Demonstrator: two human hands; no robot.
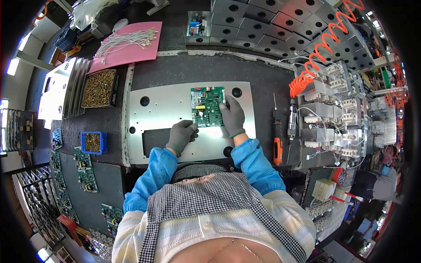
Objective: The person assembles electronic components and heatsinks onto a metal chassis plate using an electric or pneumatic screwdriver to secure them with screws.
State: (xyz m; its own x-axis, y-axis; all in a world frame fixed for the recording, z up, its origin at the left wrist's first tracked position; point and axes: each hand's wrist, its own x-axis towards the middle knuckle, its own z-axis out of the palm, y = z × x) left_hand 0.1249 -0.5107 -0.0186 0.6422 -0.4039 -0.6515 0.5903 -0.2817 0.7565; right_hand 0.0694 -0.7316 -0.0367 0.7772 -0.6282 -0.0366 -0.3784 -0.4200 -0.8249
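A green circuit board with a yellow component and white connectors lies over the upper middle of a flat silver metal panel. Grey work gloves cover both hands. My right hand grips the board's right edge, its fingers along that side. Beside the board's lower left corner is my left hand, its fingers curled and pressed together. Whether those fingertips hold anything small is hidden. The panel has round black-rimmed holes near its corners and a large rectangular cutout beneath my left hand.
An orange-and-black screwdriver and a power driver lie right of the panel. At left are a box of brass fasteners and a blue bin. White cables rest on a pink sheet. An orange coiled hose hangs at right.
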